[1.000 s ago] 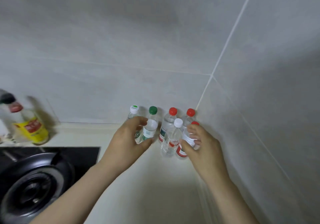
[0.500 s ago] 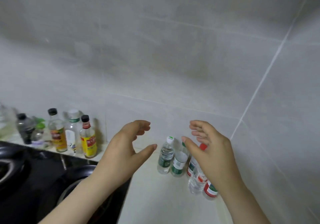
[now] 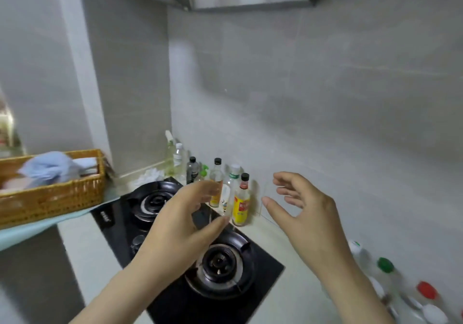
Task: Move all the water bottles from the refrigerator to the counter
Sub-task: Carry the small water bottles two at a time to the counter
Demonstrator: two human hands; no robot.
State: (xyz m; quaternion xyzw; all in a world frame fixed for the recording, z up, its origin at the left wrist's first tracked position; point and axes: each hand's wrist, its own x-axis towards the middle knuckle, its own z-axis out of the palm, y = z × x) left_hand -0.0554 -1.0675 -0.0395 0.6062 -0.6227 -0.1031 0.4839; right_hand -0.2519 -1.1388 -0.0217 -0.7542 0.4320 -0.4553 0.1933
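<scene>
left grip [image 3: 183, 221] empty, right grip [image 3: 304, 214] empty

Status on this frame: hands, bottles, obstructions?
Left hand open, right hand open, both empty. Bottles stand on counter, lower right. Stove beneath left hand.

Counter [image 3: 295, 306] with stove [image 3: 225, 268], water bottles [image 3: 385, 265]

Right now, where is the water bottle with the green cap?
The green-capped bottle stands at the lower right of the head view, on the counter, between the white-capped bottle and the red-capped bottle.
</scene>
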